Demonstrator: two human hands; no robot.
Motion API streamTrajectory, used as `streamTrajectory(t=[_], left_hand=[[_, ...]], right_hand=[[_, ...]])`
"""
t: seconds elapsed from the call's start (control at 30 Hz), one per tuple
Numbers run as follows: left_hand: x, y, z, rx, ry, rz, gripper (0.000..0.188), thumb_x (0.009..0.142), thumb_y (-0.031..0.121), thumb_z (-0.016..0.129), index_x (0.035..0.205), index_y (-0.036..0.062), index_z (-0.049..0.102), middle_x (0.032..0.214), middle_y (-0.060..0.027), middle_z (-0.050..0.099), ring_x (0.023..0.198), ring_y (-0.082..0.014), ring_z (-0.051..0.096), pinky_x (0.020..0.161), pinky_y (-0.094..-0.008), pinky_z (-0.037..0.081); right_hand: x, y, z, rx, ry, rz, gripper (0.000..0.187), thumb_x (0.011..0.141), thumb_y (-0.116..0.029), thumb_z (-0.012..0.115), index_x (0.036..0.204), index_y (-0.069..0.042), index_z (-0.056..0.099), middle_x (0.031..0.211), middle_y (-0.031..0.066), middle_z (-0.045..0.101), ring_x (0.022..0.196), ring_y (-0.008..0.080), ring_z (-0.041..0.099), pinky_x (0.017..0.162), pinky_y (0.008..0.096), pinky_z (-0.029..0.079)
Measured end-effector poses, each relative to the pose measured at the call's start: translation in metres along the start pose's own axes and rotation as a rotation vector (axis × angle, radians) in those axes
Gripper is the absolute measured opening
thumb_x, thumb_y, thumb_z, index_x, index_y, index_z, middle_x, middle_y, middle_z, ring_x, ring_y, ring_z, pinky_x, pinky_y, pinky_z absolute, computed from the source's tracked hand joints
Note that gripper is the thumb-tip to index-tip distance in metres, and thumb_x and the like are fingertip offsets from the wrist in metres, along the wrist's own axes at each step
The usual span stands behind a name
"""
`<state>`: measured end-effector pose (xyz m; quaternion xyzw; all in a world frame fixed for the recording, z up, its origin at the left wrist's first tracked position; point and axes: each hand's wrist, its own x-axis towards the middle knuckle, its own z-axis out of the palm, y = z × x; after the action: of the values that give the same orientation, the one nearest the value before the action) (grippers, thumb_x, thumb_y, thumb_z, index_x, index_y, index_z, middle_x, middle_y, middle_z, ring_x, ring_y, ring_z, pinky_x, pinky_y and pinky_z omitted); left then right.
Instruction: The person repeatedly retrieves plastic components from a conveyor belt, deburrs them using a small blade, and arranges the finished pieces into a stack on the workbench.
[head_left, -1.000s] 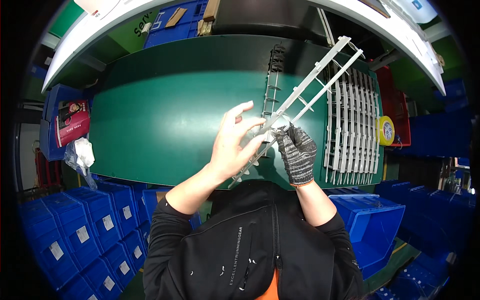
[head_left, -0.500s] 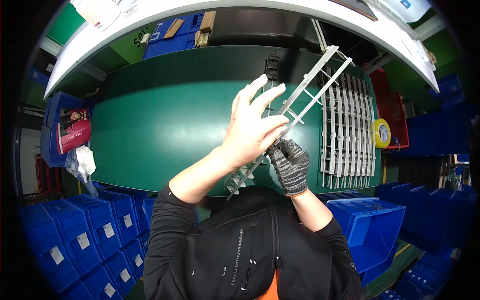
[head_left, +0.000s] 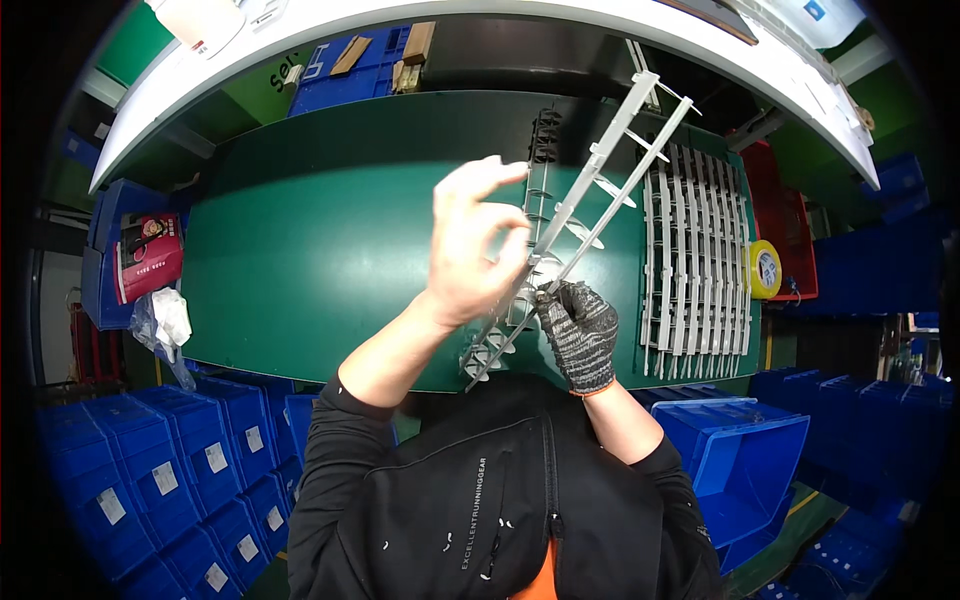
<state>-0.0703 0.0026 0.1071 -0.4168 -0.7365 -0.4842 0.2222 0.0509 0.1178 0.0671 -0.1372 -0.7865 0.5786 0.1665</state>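
My right hand (head_left: 579, 335), in a dark grey knit glove, is closed on a long grey ladder-like strip (head_left: 614, 128) with two rails and thin crosspieces. The strip slants from the far right down toward my body, and small fins show along it. My left hand (head_left: 470, 245) is bare and stands just left of the strip. Its fingers are bent with gaps between them, and no object shows in them. Beneath, a similar finned strip (head_left: 543, 150) lies on the green table (head_left: 320, 240), partly hidden by the held one.
Several grey strips lie side by side (head_left: 695, 260) at the table's right, beside a yellow tape roll (head_left: 765, 270) and a red bin (head_left: 780, 215). A white shelf (head_left: 480, 18) curves across the far side. Blue crates (head_left: 745, 450) stand at right and left.
My left hand has drawn back to the left, off the strip, and its fingers have bent more. The strip's far end has shifted slightly left and farther away; my right hand stays on it.
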Motion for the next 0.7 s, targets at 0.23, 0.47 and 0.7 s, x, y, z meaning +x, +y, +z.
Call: streamTrajectory(t=[0.23,0.47,0.7], left_hand=[[-0.066,-0.044,-0.018,-0.473,0.013,-0.848,0.006,0.083,0.009,0.051,0.087,0.0056,0.054,0.106,-0.0042,0.054,0.092,-0.0092,0.046,0.084,-0.0256,0.035],[-0.045,-0.014,-0.017,-0.191,-0.066,-0.367,0.018,0.069,0.007,0.063,0.086,0.0101,0.062,0.112,-0.0095,0.053,0.111,-0.0246,0.042,0.094,-0.0360,0.031],[0.001,0.012,0.002,0.259,-0.256,0.141,0.015,0.066,0.021,0.068,0.080,0.0177,0.065,0.125,-0.0033,0.047,0.120,-0.0275,0.034,0.099,-0.0443,0.024]], right_hand=[[0.004,0.017,0.000,0.050,0.088,0.057,0.014,0.081,-0.011,0.061,0.071,-0.003,0.056,0.054,-0.0022,0.049,0.046,0.0036,0.040,0.043,0.0205,0.032],[0.006,0.010,0.003,0.115,0.026,0.082,0.015,0.081,-0.012,0.061,0.071,-0.002,0.056,0.054,-0.0016,0.050,0.046,0.0039,0.042,0.042,0.0208,0.033],[0.001,0.007,0.005,0.084,-0.019,0.085,0.008,0.078,-0.010,0.063,0.079,-0.001,0.061,0.056,-0.0001,0.053,0.048,0.0056,0.045,0.044,0.0224,0.035]])
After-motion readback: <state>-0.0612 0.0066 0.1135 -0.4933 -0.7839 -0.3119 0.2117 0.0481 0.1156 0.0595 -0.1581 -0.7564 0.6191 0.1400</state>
